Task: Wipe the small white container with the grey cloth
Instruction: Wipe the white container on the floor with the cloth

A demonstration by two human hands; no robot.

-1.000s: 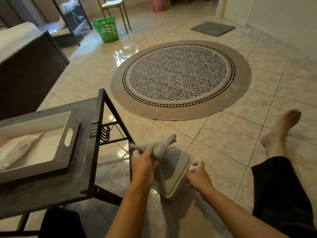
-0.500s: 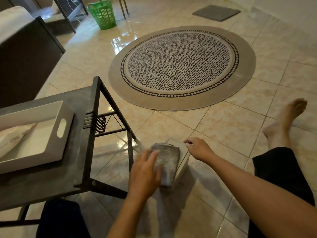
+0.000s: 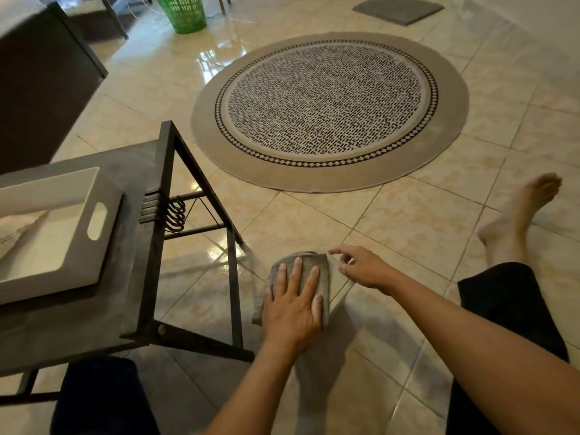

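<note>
Grey woven cloth point(image 3: 298, 277) now lies flatter under your left hand point(image 3: 293, 304), fingers spread; your right hand point(image 3: 361, 268) has loosely curled fingers beside its edge, gripping nothing.

The small white container point(image 3: 336, 279) is almost all hidden under the folded grey cloth point(image 3: 301, 271) and the flat left hand point(image 3: 293, 306); only a pale bit shows beside the right hand point(image 3: 361, 268). The white plastic tray point(image 3: 94, 246) on the dark metal table point(image 3: 138, 277) runs off the left edge (so does the pale bag inside it). The green plastic basket point(image 3: 185, 14) is cut off at the top.
</note>
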